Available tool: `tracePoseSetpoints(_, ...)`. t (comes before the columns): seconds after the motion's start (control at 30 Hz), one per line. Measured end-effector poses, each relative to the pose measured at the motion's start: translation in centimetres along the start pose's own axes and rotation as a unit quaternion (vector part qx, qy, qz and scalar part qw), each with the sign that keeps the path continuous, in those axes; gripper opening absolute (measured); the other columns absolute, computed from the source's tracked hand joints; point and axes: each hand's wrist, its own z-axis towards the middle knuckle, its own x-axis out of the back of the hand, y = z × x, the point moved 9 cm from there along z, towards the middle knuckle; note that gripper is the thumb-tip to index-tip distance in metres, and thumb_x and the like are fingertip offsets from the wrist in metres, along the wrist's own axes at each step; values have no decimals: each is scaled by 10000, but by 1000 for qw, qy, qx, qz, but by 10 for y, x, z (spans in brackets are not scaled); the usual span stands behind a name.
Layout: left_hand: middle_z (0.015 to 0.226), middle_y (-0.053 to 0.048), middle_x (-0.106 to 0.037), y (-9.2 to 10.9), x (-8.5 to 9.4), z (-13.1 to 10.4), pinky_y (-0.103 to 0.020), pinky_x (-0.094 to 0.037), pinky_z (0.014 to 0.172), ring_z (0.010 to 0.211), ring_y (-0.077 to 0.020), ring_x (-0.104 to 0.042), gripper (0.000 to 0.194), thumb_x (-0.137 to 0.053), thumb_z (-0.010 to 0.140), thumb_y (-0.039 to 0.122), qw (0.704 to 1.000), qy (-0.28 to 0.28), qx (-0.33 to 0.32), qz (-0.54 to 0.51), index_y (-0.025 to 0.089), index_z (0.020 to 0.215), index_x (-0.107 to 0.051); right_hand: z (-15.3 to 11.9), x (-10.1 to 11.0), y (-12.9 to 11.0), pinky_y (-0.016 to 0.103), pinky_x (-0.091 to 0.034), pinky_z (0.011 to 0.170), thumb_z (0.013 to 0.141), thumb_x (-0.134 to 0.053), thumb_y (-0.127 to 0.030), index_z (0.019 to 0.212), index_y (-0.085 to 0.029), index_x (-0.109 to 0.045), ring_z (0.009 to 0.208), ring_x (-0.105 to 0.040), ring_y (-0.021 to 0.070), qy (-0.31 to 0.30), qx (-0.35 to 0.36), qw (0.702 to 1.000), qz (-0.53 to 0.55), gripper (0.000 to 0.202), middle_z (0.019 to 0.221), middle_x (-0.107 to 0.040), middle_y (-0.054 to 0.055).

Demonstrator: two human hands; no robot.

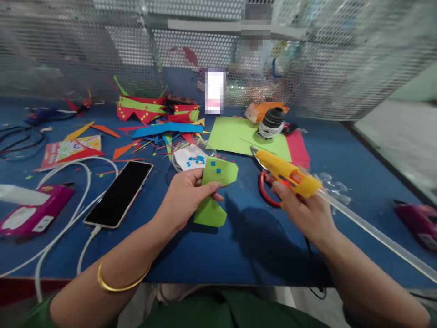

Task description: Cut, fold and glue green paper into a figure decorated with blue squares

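Observation:
My left hand [186,196] pinches a green paper cutout [211,214] with notched sides, thumb on top. Two small blue squares [218,171] lie on the cutout's upper part. My right hand [307,209] is wrapped round a yellow glue gun [287,173], whose long clear glue stick [372,232] extends to the lower right. Beneath the gun's front are scissors with red handles [268,193], partly hidden by the gun and fingers. Just behind the cutout, a round clear dish [180,161] holds white paper and small blue pieces [199,160].
A black phone [119,193] with a white cable lies at the left, near a purple device [37,209]. Paper scraps and red-green cutouts [141,109] cover the back left. Green sheets [232,132] and a dark bottle [271,122] stand behind the gun.

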Motion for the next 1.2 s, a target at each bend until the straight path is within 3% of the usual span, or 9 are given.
tracePoseSetpoints(0.2,599,-22,-703,6,-6,-3,-215,-522,479,515,-143,-641,330,-830,679,308,999,-32,-14,19,147,954,-743,8,66,53,304,-428,594,915,-569,-443,1096,-194,-598,757,-609,214,50,-66,965,-250,309,920,-643,65)
tracePoseSetpoints(0.37,629,-32,-713,2,-14,-5,-207,-514,493,545,-144,-661,309,-825,669,277,997,-73,0,17,136,931,-743,-12,96,80,320,-350,565,908,-551,-352,837,-210,-621,620,-531,185,-1,-90,927,-364,174,760,-539,64)
tracePoseSetpoints(0.53,633,-33,-713,-2,-17,-4,-217,-518,510,549,-139,-658,248,-797,682,254,996,-89,0,11,133,888,-729,-15,90,78,332,-327,534,888,-550,-313,675,-242,-553,531,-487,169,-28,-74,922,-380,225,640,-482,36)
tracePoseSetpoints(0.7,622,-37,-707,-5,-20,-3,-224,-511,502,541,-141,-657,195,-766,700,233,995,-99,-3,9,137,865,-724,-15,94,84,327,-319,487,855,-609,-343,635,-266,-563,466,-495,154,-55,-59,920,-384,237,615,-556,41)
tracePoseSetpoints(0.8,602,-35,-703,-7,-23,-4,-207,-482,488,517,-126,-640,150,-747,711,197,994,-110,2,4,145,851,-731,-12,109,82,344,-319,485,811,-664,-467,688,-270,-652,487,-554,173,-47,-34,909,-412,233,639,-620,67)
tracePoseSetpoints(0.9,584,-33,-696,-13,-27,-6,-198,-464,484,501,-115,-634,108,-725,724,158,992,-122,19,-6,144,831,-732,4,115,52,365,-324,501,820,-627,-572,866,-275,-746,555,-623,202,-5,20,913,-408,324,763,-713,91)
tracePoseSetpoints(0.97,579,-33,-696,-18,-31,-7,-201,-459,474,497,-122,-639,103,-720,729,150,991,-132,32,-10,142,831,-728,21,99,22,379,-386,546,879,-577,-572,1021,-306,-752,677,-680,216,-16,57,930,-364,348,944,-759,80)
tracePoseSetpoints(1.07,549,-22,-681,-25,-35,-8,-202,-441,446,457,-123,-617,75,-706,734,143,989,-142,46,-9,143,808,-715,52,48,-32,356,-499,681,902,-626,-472,980,-282,-764,813,-715,199,-77,126,969,-197,248,1001,-771,49)
tracePoseSetpoints(1.2,605,-22,-700,-28,-37,-6,-194,-441,459,483,-118,-636,69,-689,719,114,988,-151,33,-13,139,778,-715,87,-42,-88,331,-502,823,930,-603,-289,965,-207,-770,938,-705,193,-198,214,947,-138,189,992,-772,42)
